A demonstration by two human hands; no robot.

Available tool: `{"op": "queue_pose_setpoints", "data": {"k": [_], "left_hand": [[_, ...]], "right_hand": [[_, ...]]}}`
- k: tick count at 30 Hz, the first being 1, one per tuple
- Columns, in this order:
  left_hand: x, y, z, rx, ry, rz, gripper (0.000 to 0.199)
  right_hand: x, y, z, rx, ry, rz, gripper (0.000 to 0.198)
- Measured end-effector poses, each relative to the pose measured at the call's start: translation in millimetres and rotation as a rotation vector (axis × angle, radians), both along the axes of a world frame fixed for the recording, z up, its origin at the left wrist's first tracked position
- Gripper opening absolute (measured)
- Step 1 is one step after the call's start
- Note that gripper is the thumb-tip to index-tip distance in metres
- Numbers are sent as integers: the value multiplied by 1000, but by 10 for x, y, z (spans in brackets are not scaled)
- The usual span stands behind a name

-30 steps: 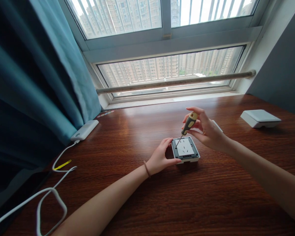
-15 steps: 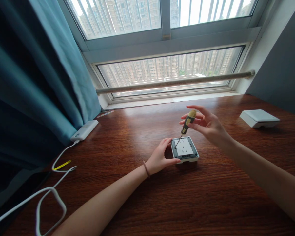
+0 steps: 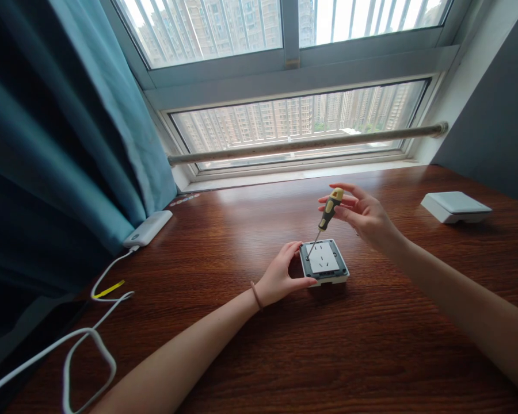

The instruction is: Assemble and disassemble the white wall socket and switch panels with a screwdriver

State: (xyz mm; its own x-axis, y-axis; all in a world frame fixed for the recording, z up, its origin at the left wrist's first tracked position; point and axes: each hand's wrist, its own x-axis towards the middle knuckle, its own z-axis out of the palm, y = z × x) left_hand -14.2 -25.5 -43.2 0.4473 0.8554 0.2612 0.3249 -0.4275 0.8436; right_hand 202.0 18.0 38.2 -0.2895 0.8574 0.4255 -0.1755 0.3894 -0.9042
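Note:
A square wall socket [image 3: 323, 259] with a white slotted face and a grey frame lies face up in a white box on the wooden table. Thumb and fingers of my left hand [image 3: 280, 275] grip its left side, at the far and near corners. My right hand [image 3: 365, 214] holds a screwdriver [image 3: 328, 211] by its yellow and dark grey handle, between the thumb and fingers. The screwdriver leans, its shaft running down to the left. Its tip is at the screw hole on the left edge of the socket's frame.
Over to the right sits a white square box [image 3: 455, 207]. A white power bank [image 3: 149, 229] with a white cable [image 3: 107, 267] lies at the left, beside a blue curtain [image 3: 112, 126]. A yellow strip [image 3: 109, 289] touches the cable. Behind the table a rail [image 3: 311, 145] crosses the window.
The screwdriver's handle has tipped slightly up, and my right hand's grip on it has shifted a little. My left hand and the socket have stayed in place.

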Motion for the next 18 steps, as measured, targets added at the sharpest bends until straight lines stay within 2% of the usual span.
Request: {"op": "queue_pose_setpoints", "data": {"k": [3,8,10,15,18], "left_hand": [[-3,0,-3,-2,4,1,76],[-5,1,2,2,15,-3,76],[-5,1,5,2,23,-2,76],[-1,-1,18,6,30,-3,77],[2,-3,20,8,25,-10,76]], "right_hand": [[-20,41,-62,-1,15,-17,35],[-58,18,-82,157,-33,-189,33],[-43,-28,-32,193,-67,-163,35],[-24,-182,105,268,-195,28,38],[-78,-267,108,369,-250,10,39]]}}
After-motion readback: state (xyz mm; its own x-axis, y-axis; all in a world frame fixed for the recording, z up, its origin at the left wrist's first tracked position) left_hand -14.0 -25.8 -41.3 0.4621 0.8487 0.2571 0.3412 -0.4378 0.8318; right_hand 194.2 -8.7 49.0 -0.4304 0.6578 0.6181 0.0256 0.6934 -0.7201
